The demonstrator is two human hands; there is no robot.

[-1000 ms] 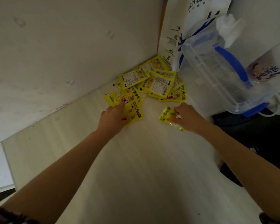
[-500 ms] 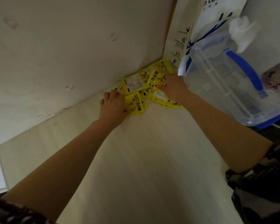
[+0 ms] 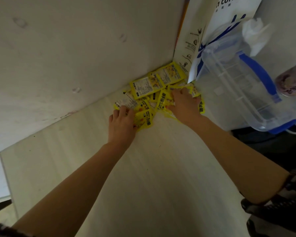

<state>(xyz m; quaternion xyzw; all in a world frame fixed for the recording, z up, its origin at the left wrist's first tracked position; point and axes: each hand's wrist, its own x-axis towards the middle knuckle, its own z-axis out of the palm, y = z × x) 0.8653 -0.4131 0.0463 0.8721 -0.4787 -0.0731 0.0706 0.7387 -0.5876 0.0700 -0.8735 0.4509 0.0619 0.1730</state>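
Several yellow snack packets lie heaped in the far corner of a pale wooden table, against the wall. My left hand sits on the near left of the heap, with bent fingers on a white-backed packet and the thumb along a yellow one. My right hand lies on the right side of the heap. Its fingers curl over a crumpled bunch of packets, and more yellow foil sticks out under the palm.
A white paper bag with blue print stands in the corner behind the heap. A clear plastic box with blue handle and clips tilts at the right, with a patterned cup beyond it. Something dark lies past the table's right edge.
My right hand went from a lone packet near the middle of the table onto the heap in the corner. My left hand slid slightly forward on the heap's left side. The packets are bunched closer.
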